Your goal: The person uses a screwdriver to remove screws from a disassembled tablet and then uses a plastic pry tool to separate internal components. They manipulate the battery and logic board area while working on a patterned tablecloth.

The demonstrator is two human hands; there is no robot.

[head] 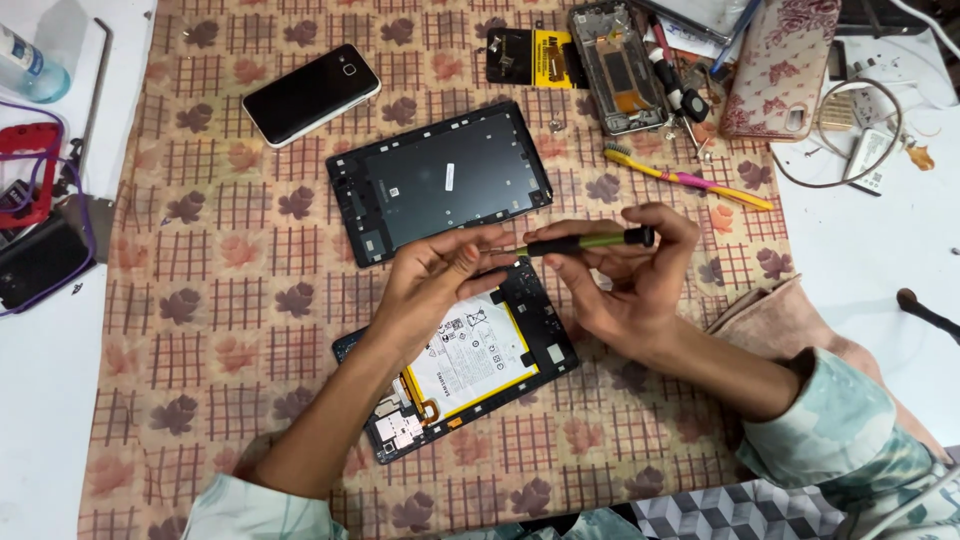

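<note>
My right hand [630, 275] holds a small screwdriver [585, 241] with a green and black handle, lying level above the table. The fingertips of my left hand [435, 280] pinch its thin tip end. Both hands hover over an opened tablet body [470, 365] with a white battery and a circuit board showing. Just beyond it lies the tablet's dark back cover [440, 180], inner side up.
A black smartphone [312, 93] lies at the upper left of the patterned cloth [220, 300]. A stripped phone frame [620, 65], a yellow-pink toothbrush [690, 178], a floral phone case [780, 65] and cables sit at the upper right. A red tool lies at the left edge.
</note>
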